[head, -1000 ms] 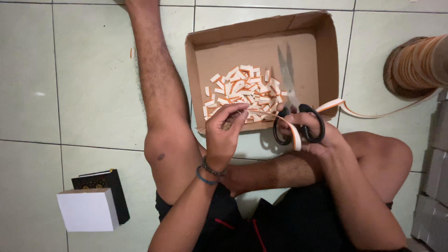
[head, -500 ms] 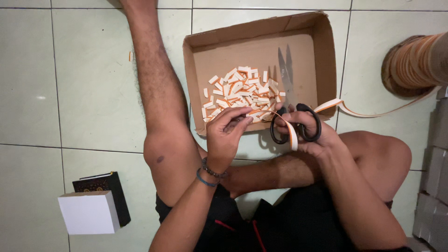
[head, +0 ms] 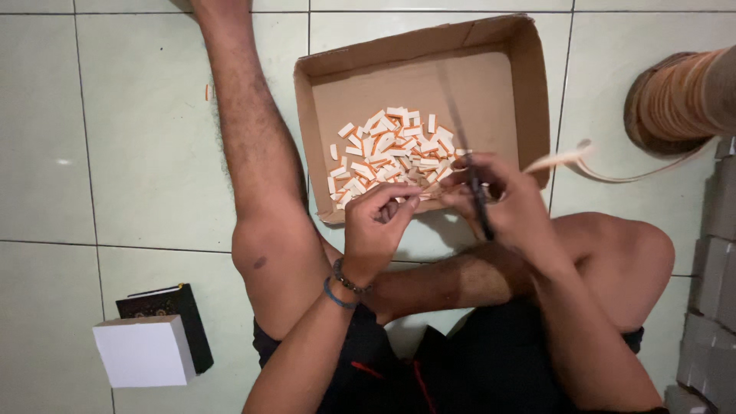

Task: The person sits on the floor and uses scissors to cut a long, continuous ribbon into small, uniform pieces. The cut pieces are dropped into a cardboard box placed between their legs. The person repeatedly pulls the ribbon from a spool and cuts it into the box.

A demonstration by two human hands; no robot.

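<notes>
Landmark: box [head: 537, 84]. Nearest, at its front edge, L hand [head: 376, 230], fingers curled, pinching strip end. Just right of it, R hand [head: 510, 207] w/ fingers thru scissors [head: 477, 195] handles; blades blurred, can't tell open or shut. Strip [head: 563, 159] runs right past box to roll [head: 678, 100]. In box: pile of cut pieces [head: 387, 153], plenty done; roll looks mostly full, so lots left.

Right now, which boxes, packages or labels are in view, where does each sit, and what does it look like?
Cardboard box: floor ahead, by the hands; open, brown, shallow, holds small white-orange pieces.
White box: lower left floor; plain cube.
Black box: behind the white one; dark, slim, rectangular.
Grey boxes: right edge; stacked.
</notes>
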